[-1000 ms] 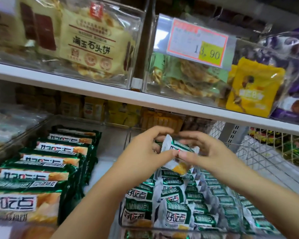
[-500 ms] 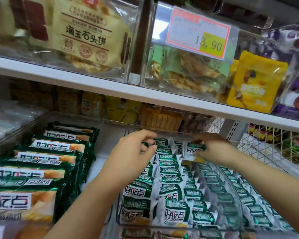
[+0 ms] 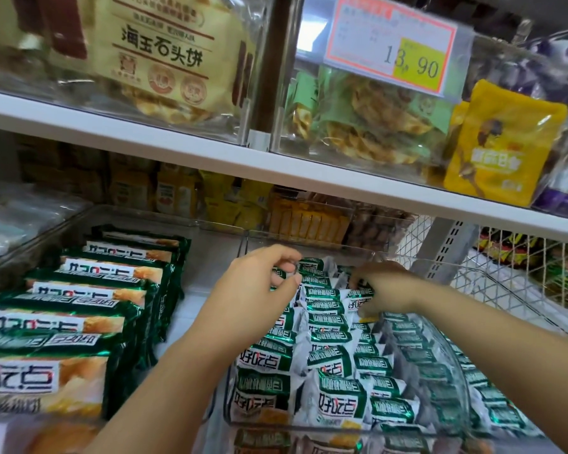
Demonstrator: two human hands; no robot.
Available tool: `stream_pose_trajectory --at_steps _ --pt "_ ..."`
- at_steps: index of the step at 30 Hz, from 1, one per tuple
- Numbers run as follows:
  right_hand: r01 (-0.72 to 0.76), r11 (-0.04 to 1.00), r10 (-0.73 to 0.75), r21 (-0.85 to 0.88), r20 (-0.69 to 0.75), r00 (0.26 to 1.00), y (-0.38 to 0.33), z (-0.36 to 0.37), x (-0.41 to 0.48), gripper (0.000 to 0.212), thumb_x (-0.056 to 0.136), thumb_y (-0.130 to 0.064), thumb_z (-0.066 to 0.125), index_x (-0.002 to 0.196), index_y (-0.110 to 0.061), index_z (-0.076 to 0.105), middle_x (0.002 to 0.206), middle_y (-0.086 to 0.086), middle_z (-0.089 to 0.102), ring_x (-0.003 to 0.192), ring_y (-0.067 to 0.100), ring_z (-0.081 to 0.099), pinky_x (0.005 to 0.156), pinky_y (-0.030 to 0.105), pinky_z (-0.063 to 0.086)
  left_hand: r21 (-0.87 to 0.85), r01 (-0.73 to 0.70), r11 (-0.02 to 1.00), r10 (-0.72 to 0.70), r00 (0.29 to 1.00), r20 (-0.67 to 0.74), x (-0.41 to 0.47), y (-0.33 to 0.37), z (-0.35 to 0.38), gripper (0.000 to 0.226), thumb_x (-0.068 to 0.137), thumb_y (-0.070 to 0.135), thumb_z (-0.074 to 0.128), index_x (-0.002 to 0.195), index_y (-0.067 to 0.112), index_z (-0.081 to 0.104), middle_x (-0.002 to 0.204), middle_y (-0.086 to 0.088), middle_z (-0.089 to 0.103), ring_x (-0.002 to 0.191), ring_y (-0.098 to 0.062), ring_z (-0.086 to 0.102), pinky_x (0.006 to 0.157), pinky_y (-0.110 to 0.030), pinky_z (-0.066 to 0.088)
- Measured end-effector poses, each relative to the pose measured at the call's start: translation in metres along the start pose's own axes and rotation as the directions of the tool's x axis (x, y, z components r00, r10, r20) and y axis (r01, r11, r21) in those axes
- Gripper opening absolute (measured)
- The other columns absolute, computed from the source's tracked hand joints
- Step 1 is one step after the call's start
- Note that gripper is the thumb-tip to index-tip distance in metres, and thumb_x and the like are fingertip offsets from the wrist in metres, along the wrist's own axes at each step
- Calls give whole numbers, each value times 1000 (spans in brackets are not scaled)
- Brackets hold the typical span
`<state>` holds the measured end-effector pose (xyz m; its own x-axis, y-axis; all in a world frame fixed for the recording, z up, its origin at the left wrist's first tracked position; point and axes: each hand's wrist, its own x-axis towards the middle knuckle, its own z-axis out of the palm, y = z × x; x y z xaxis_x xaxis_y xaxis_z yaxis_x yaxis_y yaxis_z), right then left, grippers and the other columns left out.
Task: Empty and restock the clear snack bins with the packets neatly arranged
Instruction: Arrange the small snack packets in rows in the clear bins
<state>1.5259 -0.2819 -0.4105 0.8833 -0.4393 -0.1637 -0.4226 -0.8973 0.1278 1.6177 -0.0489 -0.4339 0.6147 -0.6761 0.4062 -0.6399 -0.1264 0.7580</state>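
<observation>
Head camera, looking down into a shop shelf: a clear plastic snack bin (image 3: 328,246) sits straight in front of me, nearly full of small green-and-white foil packets (image 3: 338,401) stood on edge in rows that run away from me toward the bin's far wall. Both hands are at the far end of those rows. My left hand (image 3: 259,290) has its fingers curled over the back of the left-hand rows, thumb drawn in close to the forefinger. A sliver of green shows between them, but I cannot tell whether it pinches a packet or only nudges one. My right hand (image 3: 384,286) is just beside it, fingers bent down and thumb tucked under, pinching one end packet (image 3: 361,299) at the back of the middle rows, where it touches its neighbours. That packet lies directly under the right hand's fingertips, its long axis crosswise to the row, so the right hand is the nearer one for seating it. I judge the next move to be a short push down and back so it lines up with the others, and this bin looks close to fully stocked. To the left, a second clear bin (image 3: 46,237) holds larger dark green packs (image 3: 79,299) in a neat file. A white shelf board (image 3: 177,149) runs overhead, a pink-bordered price label (image 3: 391,37) hangs above it, and a white wire basket (image 3: 512,270) stands at the right.
</observation>
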Motion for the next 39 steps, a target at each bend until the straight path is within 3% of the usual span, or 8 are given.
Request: stream_pose_trajectory --at_steps 8,17,21,25,27,29,34,39 --pt "-54 998 60 38 -157 986 8 5 1 44 84 -37 69 123 -29 51 126 1 57 116 24 51 102 36 40 4 0 1000 0 1000 -9 0 0 2 21 94 30 55 113 38 58 99 22 57 85 10 50 60 -6 38" --pt "-93 996 88 -18 -179 980 9 7 7 47 75 -46 74 118 -35 59 135 0 45 125 25 41 106 43 37 23 -19 1000 20 1000 -21 2 -1 3 22 94 31 54 114 40 56 100 24 56 84 10 51 62 -10 38" --pt "-30 995 62 97 -342 938 5 7 -15 38 84 -37 69 120 -29 59 132 -1 54 118 21 51 104 39 39 41 -36 998 38 999 -29 1 -1 3 23 94 28 54 116 37 58 99 24 57 83 7 53 67 -12 41" --pt "90 952 64 294 -476 877 -14 15 -61 21 88 -28 66 108 -24 67 111 -9 66 102 8 58 98 33 45 99 -96 990 102 993 -61 -8 8 -1 24 95 23 51 115 33 61 98 23 57 89 4 54 77 -23 48" --pt "199 896 62 397 -556 829 -32 21 -93 11 86 -20 68 95 -26 69 94 -14 66 87 -3 57 88 22 46 141 -156 978 167 983 -73 -20 16 -3 22 96 22 50 113 31 62 98 21 58 91 1 54 82 -29 49" --pt "301 823 64 482 -605 794 -52 30 -123 17 84 -11 70 85 -28 67 83 -17 65 78 1 58 73 10 43 184 -251 950 265 962 -60 -34 25 -5 21 96 21 51 112 29 63 98 20 57 92 -2 54 82 -31 50" --pt "486 721 -20 495 -685 728 -100 61 -162 15 78 -16 65 77 -31 64 66 -15 59 55 4 51 53 9 36 315 -508 802 499 859 115 -76 22 -8 20 89 19 50 100 22 66 92 8 63 80 -11 61 65 -34 55" --pt "476 703 -173 529 -521 836 -139 129 -184 11 75 -15 64 78 -25 62 59 -24 42 59 -8 43 54 13 31 371 -638 675 484 762 431 -162 -22 -9 22 88 24 50 101 21 67 94 3 66 73 -20 62 59 -30 47"
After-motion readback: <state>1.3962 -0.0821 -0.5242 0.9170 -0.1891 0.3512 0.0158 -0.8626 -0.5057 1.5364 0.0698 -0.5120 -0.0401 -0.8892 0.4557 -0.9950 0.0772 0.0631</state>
